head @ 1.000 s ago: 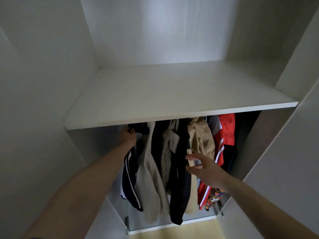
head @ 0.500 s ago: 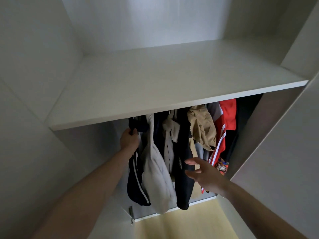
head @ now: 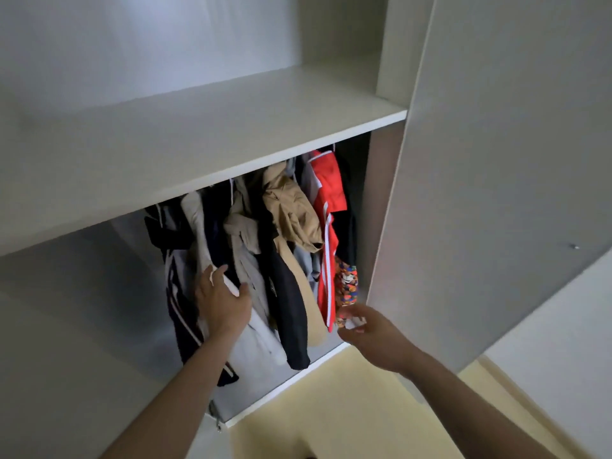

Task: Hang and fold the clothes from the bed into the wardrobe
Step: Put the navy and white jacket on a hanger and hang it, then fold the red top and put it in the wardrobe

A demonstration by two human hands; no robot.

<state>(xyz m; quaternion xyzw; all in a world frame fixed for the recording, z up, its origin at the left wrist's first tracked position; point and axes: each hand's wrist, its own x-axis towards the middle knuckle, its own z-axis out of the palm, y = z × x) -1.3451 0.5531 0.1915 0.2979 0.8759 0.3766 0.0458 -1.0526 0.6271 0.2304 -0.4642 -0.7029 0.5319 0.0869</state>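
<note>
**White wardrobe, clothes hung below the shelf, both hands at the garments**

White panels make up the wardrobe (head: 496, 160), with a wide shelf (head: 198, 137) running across its upper part and an open door (head: 496, 226) standing to the right. Below the shelf, a row of clothes hangs packed close together. From the left there is a dark jacket with white stripes (head: 175, 293), then a pale grey garment (head: 198, 223), a beige shirt (head: 245, 233), a black garment (head: 288, 309), tan trousers (head: 294, 213) bunched high up, a red top with white stripes (head: 326, 200) and, low on the far right, a patterned orange cloth (head: 346, 283).

The left hand (head: 222, 306) reaches in from below and lies against the pale grey garment, between the striped jacket and the beige shirt. Its fingers are spread and fairly straight, the thumb out to the right, pressing on the fabric rather than clutching it; a fold of white cloth shows between thumb and fingers.

The right hand (head: 367, 332) hangs just below the patterned orange cloth and the hem of the red top. It is blurred; the fingers look loosely curled near the cloth's lower edge, and whether they pinch it cannot be told.

Yellowish floor (head: 331, 419) shows beneath the wardrobe's lower edge, between the two forearms.
</note>
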